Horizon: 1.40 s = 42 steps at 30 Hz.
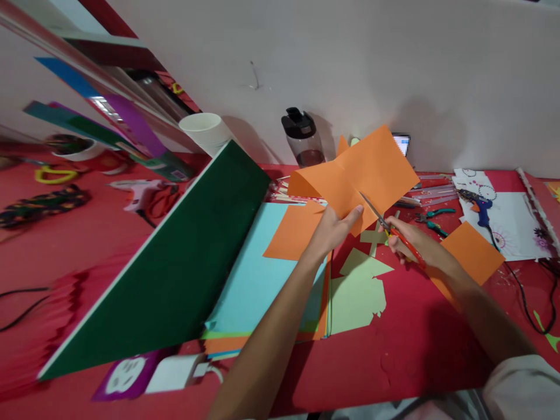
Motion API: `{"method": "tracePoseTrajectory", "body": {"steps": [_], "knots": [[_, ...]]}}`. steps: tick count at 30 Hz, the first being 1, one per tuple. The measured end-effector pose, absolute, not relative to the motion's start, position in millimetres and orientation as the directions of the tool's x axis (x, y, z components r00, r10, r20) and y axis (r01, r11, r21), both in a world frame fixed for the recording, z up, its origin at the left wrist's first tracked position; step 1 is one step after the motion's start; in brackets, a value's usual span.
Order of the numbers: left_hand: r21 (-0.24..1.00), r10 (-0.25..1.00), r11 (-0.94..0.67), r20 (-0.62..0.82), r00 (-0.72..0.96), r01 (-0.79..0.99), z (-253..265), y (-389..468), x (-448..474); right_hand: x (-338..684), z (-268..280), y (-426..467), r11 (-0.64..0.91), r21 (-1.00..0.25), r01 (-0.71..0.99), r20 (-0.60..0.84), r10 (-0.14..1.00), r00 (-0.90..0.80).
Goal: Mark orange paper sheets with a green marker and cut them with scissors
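My left hand [336, 228] pinches the lower edge of a creased orange paper sheet [371, 166], held up above the table. In my right hand [406, 238] is a pair of scissors [405, 242] with red-orange handles, fingers closed around the grips. The scissor blades lie against the orange sheet, pointing up and left, close to my left thumb. Under my left hand, an orange paper piece [289, 230] rests on a stack of light blue paper [258, 274]. Pale green paper scraps [356, 300] lie below the scissors, and an orange square [472, 251] lies beyond my right wrist.
A dark green board [175, 268] leans at the left of the paper stack. Behind stand a white cup [205, 131] and a dark-lidded bottle [301, 137]. Pliers [437, 219], a blue glue gun [482, 210] and its cable lie right. A white charger [172, 373] sits at the front.
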State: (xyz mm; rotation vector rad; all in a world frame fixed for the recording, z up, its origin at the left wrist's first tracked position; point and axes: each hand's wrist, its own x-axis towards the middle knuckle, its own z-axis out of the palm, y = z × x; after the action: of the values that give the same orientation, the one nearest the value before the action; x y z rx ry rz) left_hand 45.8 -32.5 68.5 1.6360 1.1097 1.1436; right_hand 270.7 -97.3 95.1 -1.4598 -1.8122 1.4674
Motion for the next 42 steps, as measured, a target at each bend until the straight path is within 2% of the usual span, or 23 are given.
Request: {"method": "tracePoseTrajectory", "body": {"steps": [5, 16, 29, 42], "knots": [[0.961, 0.955, -0.241, 0.211, 0.207, 0.135, 68.2, -32.0, 47.4, 265.4, 96.7, -97.9, -0.116, -0.896, 0.428, -0.29, 0.884, -0.368], [0.959, 0.952, -0.252, 0.221, 0.213, 0.128, 67.2, -31.2, 46.4, 265.8, 95.8, -96.3, -0.087, -0.898, 0.431, -0.262, 0.893, -0.366], [0.959, 0.957, -0.241, 0.209, 0.2, 0.15, 63.3, -30.2, 44.8, 261.1, 92.8, -96.8, -0.134, -0.905, 0.403, -0.279, 0.903, -0.328], [0.949, 0.936, -0.266, 0.211, 0.281, 0.171, 63.4, -32.7, 47.8, 264.9, 88.8, -98.0, -0.048, -0.893, 0.448, -0.223, 0.911, -0.347]]}}
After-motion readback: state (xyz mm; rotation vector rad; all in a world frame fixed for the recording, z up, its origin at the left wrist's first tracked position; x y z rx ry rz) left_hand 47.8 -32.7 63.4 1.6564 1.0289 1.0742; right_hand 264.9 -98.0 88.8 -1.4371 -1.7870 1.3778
